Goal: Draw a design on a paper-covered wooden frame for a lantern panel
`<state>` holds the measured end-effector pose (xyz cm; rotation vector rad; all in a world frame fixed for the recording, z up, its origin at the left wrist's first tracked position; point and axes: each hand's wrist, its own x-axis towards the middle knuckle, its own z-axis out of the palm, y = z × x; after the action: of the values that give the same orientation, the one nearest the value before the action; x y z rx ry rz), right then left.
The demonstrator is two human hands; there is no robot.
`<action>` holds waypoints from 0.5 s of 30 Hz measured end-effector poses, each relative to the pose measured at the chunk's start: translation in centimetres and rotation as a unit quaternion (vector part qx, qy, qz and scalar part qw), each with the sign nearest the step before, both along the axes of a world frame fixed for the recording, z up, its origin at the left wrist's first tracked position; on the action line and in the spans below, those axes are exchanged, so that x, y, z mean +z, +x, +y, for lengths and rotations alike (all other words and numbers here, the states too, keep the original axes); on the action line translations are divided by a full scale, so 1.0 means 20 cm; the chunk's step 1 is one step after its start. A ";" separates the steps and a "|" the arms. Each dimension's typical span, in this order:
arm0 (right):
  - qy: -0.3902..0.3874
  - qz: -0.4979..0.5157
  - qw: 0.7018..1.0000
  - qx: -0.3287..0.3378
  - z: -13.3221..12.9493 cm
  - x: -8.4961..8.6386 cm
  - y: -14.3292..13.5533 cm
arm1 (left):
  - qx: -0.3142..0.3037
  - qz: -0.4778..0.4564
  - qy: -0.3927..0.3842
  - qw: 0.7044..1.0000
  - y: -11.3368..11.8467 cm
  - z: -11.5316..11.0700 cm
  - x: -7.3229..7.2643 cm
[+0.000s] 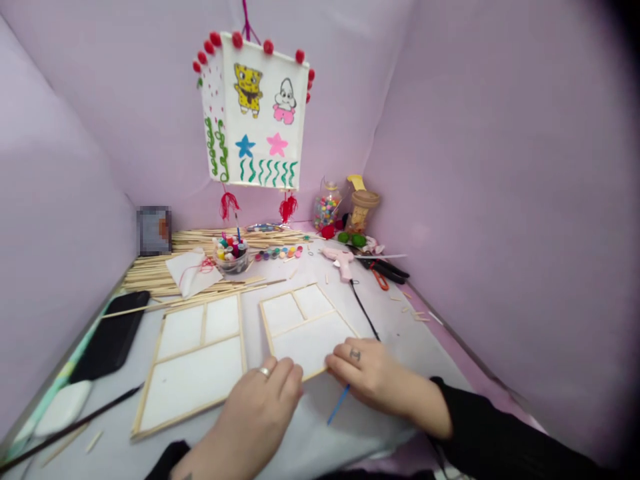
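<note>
Two white panels framed with thin wooden sticks lie side by side, each with stick dividers. On the left panel point(195, 380) nothing rests except the edge of my hand near its lower right corner. My left hand point(263, 407) has its fingers pressed together at the near edge of the right panel point(305, 327). My right hand point(373, 373) grips that panel's near right corner. A thin blue stick point(339, 405) sticks out below my right hand; its upper end is hidden.
A decorated white lantern point(265, 113) hangs above. Behind the panels are wooden sticks point(150, 273), a tub of paints point(231, 255), a pink glue gun point(343, 262) and pliers point(383, 267). A black phone point(113, 337) and a white case point(64, 408) lie left.
</note>
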<state>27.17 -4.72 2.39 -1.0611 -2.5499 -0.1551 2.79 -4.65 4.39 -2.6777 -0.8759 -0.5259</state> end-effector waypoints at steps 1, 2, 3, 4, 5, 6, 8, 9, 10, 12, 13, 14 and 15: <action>0.020 0.032 0.999 -0.022 0.03 0.03 0.02 | -0.001 -0.041 0.029 0.999 -0.02 0.01 0.05; 0.029 0.081 0.994 -0.060 0.05 0.07 0.06 | 0.008 -0.077 0.049 0.996 -0.04 0.02 0.10; 0.033 0.139 0.984 -0.103 0.08 0.12 0.10 | 0.025 -0.098 0.060 0.993 -0.05 0.05 0.14; 0.030 0.192 0.969 -0.155 0.11 0.17 0.15 | 0.045 -0.092 0.048 0.994 -0.06 0.08 0.17; 0.038 0.248 0.945 -0.210 0.13 0.22 0.20 | 0.064 -0.063 0.017 0.996 -0.06 0.11 0.18; 0.042 0.296 0.919 -0.255 0.14 0.26 0.26 | 0.077 -0.012 -0.035 0.996 -0.05 0.15 0.18; 0.058 0.392 0.861 -0.320 0.14 0.31 0.37 | 0.065 0.097 -0.149 0.982 -0.01 0.25 0.12; 0.063 0.429 0.834 -0.341 0.13 0.32 0.41 | 0.033 0.136 -0.189 0.972 0.00 0.30 0.08; 0.074 0.460 0.808 -0.361 0.11 0.32 0.46 | -0.005 0.164 -0.221 0.961 0.02 0.35 0.02; 0.092 0.502 0.766 -0.391 0.07 0.30 0.53 | -0.090 0.183 -0.266 0.942 0.05 0.44 -0.08; 0.093 0.516 0.750 -0.402 0.04 0.29 0.56 | -0.140 0.181 -0.285 0.931 0.07 0.48 -0.13; 0.094 0.525 0.739 -0.412 0.02 0.27 0.59 | -0.180 0.169 -0.296 0.923 0.09 0.52 -0.16; 0.102 0.531 0.727 -0.422 -0.01 0.25 0.61 | -0.212 0.155 -0.303 0.916 0.11 0.55 -0.19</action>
<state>39.42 -4.88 7.47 -1.5257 -0.9031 -0.0245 5.02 6.42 0.60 -3.4080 -0.3992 0.1369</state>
